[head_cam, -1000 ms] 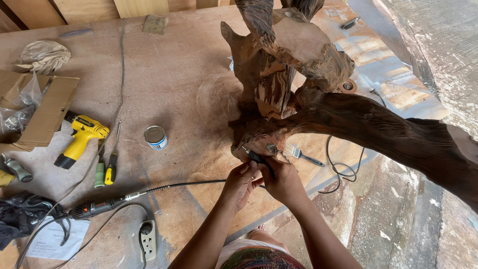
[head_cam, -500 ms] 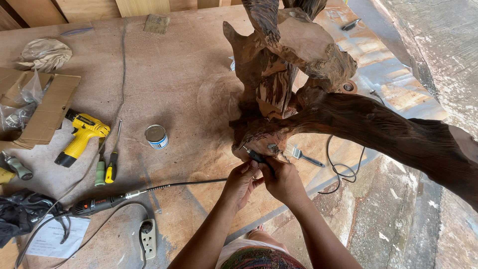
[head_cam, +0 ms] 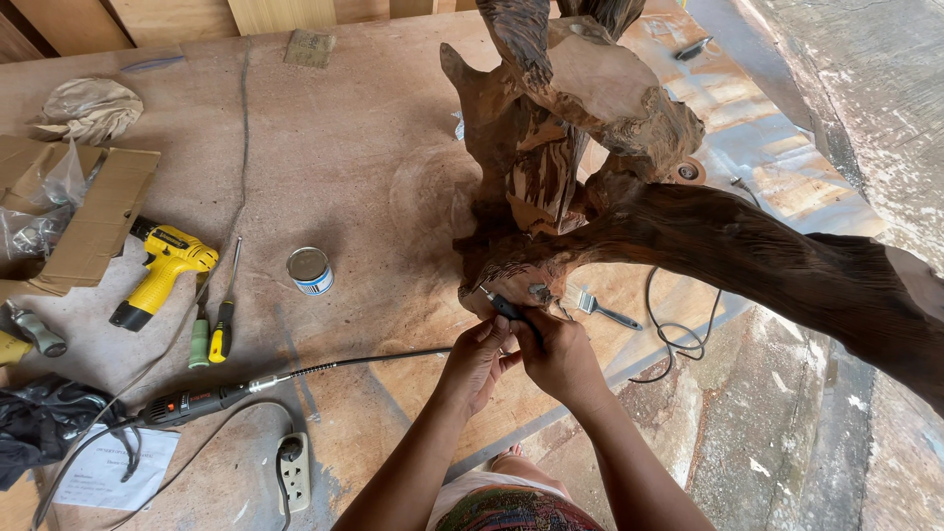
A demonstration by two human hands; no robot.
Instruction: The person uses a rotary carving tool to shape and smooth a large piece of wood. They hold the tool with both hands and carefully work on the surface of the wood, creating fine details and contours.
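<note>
Both hands, left [head_cam: 479,352] & right [head_cam: 557,352], wrapped tight round the slim black flex-shaft handpiece [head_cam: 511,311], centre frame, bit touching the gnarled dark-brown root carving [head_cam: 590,197]. Imo keep wrists braced, light passes w/ the grain, cable [head_cam: 344,364] slack across the plywood surface [head_cam: 324,147].

Flattened brown cardboard box [head_cam: 98,221] at left — small round blue-and-white-labelled tin [head_cam: 309,270] mid-floor.
</note>
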